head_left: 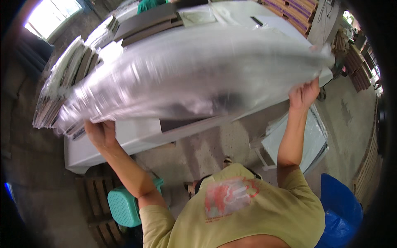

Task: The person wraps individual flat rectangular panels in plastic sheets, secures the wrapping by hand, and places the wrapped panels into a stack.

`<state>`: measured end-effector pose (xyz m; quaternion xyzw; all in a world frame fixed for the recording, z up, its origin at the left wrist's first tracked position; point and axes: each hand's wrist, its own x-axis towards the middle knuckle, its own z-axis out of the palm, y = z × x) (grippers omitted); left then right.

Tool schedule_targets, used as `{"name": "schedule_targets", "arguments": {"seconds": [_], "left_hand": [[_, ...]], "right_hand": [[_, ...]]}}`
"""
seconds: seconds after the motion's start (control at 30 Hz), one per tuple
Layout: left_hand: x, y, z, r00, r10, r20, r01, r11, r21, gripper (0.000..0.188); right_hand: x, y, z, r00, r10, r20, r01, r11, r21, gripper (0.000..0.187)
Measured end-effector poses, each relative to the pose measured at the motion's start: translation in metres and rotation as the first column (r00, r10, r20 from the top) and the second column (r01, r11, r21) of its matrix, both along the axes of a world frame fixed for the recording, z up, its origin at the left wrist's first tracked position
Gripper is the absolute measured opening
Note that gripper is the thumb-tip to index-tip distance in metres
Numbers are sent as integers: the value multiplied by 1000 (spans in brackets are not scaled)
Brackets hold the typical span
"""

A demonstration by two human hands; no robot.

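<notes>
A long, shiny sheet of clear plastic (194,70), smeared by motion, stretches across the view above the white table (136,129). My left hand (101,133) is closed on its lower left edge. Near the sheet's right end, my right hand (305,94) grips it with bent fingers. Both arms are spread wide. Part of a dark panel (186,125) shows on the table below the plastic. Whether the plastic is a single sheet or a bag, and whether anything is inside it, I cannot make out.
Wrapped panels (68,80) are stacked at the left; dark boards (147,22) lie farther back. A green stool (124,206) stands beside a wooden pallet (97,198). A pale wrapped panel (285,142) leans at the right, near blue sheeting (341,211). Pallets (289,12) rise behind.
</notes>
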<state>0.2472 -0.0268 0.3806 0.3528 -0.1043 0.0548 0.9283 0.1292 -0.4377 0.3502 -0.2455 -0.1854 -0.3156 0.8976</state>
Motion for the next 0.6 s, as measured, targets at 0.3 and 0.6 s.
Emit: {"name": "schedule_targets", "arguments": {"seconds": [0.3,0.6], "left_hand": [[142,-20,-84,747,276,604,-657,170,735,33],[59,-69,12,674,228,703,-708,470,527,18]], "right_hand": [[105,-17,-15,591,-734,-335,239,556,-796,35],[65,-21,40,573,-819,5,613,425,-665,39]]}}
